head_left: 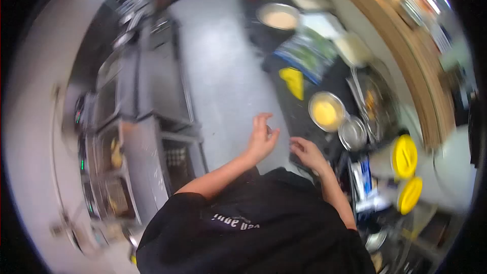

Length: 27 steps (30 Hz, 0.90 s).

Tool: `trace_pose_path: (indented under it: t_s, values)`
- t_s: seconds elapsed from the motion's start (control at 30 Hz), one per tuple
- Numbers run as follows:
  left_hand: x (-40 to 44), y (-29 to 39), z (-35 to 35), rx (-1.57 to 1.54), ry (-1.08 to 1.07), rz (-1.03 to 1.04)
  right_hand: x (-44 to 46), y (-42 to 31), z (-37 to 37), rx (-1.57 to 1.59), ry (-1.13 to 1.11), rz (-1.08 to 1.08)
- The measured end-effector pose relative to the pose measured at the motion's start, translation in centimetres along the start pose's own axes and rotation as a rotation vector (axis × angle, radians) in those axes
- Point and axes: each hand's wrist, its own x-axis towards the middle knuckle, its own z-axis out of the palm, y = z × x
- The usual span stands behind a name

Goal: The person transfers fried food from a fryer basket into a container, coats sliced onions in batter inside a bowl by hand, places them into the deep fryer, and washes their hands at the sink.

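My left hand (pixel 263 137) is held out over the floor in front of my body, thumb and fingers apart, with nothing in it. My right hand (pixel 308 153) hovers by the edge of the dark counter (pixel 299 116), its fingers loosely bent and spread, and I see nothing in them. Nearest to it on the counter are a metal bowl (pixel 339 105) with yellow contents and a small round metal container (pixel 352 133). Farther along lies a yellow cloth-like piece (pixel 293 82), beside a clear bag of green leaves (pixel 309 50).
Another metal bowl (pixel 263 15) with pale contents stands farther up the counter. Two yellow-lidded tubs (pixel 404 156) are at the right. A wooden shelf edge (pixel 406 56) runs above. Steel ovens (pixel 114 157) line the left, across the grey floor (pixel 218 71). Much is blurred.
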Motion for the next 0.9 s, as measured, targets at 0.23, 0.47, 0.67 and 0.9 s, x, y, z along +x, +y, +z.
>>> trace_pose_path:
  t_s: [0.23, 0.47, 0.67, 0.9]
  values:
    - [-7.9, -4.4, -11.4, 0.231, 0.512, -0.132, 6.5, -0.9, 7.8, 0.007, -0.427, 0.041]
    - [-18.3, -10.0, -20.9, -0.062, 0.850, -0.465, 8.8, -7.4, 16.9, -0.273, -0.723, -0.069]
    - [-13.7, -13.7, -38.6, -1.528, 1.079, -0.393, 8.1, -15.8, 25.4, -0.340, -0.846, -0.237]
    - [-9.8, -24.3, -46.3, -1.717, 1.258, 0.065, 6.6, -14.6, 24.2, -0.320, -0.688, -0.169]
